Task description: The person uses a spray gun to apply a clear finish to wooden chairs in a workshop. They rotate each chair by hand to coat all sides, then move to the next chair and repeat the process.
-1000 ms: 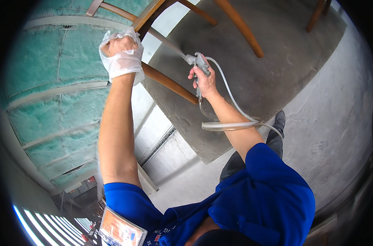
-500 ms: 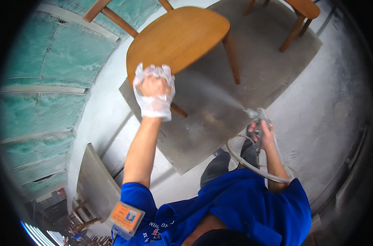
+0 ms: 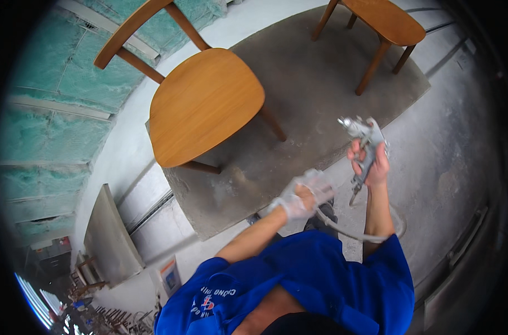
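We have our right hand's (image 3: 378, 166) fingers (image 3: 355, 155) wrapped around the spray gun (image 3: 368, 133), and the chair (image 3: 206, 106) stands ahead and left of both hands, nearer our gloved left hand (image 3: 309, 194), too blurred to tell clenched from released.

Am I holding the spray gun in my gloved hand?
No, the bare right hand grips the spray gun, while the gloved left hand is apart from it.

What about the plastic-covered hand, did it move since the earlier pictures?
Yes. Against the big grey board, the left hand has moved right, toward its near edge, away from the chair.
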{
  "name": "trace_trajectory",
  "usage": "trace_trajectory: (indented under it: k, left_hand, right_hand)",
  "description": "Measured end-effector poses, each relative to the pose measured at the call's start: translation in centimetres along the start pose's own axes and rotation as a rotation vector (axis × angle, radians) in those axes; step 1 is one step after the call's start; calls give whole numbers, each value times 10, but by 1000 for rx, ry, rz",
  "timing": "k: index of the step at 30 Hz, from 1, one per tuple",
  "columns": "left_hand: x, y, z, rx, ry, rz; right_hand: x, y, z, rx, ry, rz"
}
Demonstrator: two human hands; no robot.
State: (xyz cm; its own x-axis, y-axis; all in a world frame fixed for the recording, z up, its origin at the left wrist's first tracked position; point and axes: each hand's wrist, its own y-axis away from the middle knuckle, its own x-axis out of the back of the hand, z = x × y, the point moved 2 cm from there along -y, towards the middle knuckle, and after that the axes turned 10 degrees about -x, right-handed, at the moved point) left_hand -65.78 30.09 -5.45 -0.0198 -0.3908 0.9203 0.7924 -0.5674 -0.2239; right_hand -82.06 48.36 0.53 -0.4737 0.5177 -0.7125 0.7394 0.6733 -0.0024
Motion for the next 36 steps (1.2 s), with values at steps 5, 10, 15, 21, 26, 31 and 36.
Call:
trace_trajectory:
  k: [5, 10, 15, 21, 26, 31, 36]
  left_hand:
    - [-121, -30, 47, 336, 576, -790]
    - [-62, -28, 64, 925, 897, -480]
    - [-11, -63, 85, 1003, 860, -271]
    - [-16, -84, 85, 990, 760, -573]
    - [-66, -38, 78, 730, 788, -523]
    - [-110, 37, 78, 711, 789, -595]
    - [-82, 71, 85, 542, 802, -371]
  right_hand:
    - [92, -112, -25, -188, 72, -27]
    - [161, -233, 2, -287, -5, 146]
    - [193, -296, 36, -361, -182, 79]
    - [219, -264, 20, -381, -216, -274]
    - [266, -177, -13, -387, -403, -338]
    - [295, -117, -18, -443, -199, -62]
    - [302, -68, 26, -652, 55, 237]
